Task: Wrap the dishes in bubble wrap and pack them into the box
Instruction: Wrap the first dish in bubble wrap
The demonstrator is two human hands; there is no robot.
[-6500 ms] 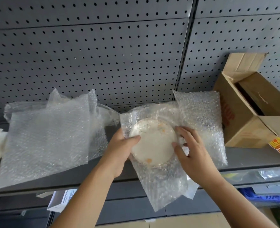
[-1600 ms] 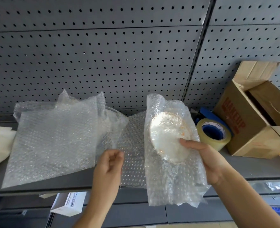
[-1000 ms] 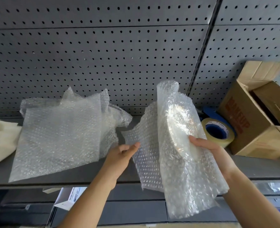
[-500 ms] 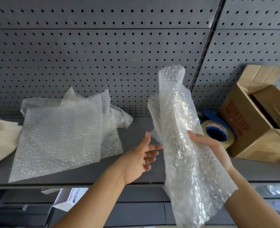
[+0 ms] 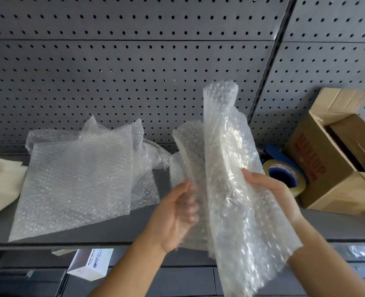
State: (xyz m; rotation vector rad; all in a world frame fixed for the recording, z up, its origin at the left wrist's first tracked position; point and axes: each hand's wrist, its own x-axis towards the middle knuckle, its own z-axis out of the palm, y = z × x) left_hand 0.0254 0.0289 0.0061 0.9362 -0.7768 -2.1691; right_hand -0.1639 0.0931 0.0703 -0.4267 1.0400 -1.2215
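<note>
Left hand (image 5: 175, 213) now grasping bubble wrap (image 5: 231, 159), right hand (image 5: 271, 189) holding

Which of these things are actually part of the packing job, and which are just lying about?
In the job: bubble-wrapped dish in the right hand, left hand at its flap; spare bubble wrap; cardboard box; probably the tape roll.

Lying about: cream sheet at the shelf's left end; small white carton below the shelf.

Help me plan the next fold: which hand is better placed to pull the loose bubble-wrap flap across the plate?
Left. The left hand is at the loose flap, fingers behind it, thumb in front; the right hand grips the wrapped plate upright and is needed there.
</note>
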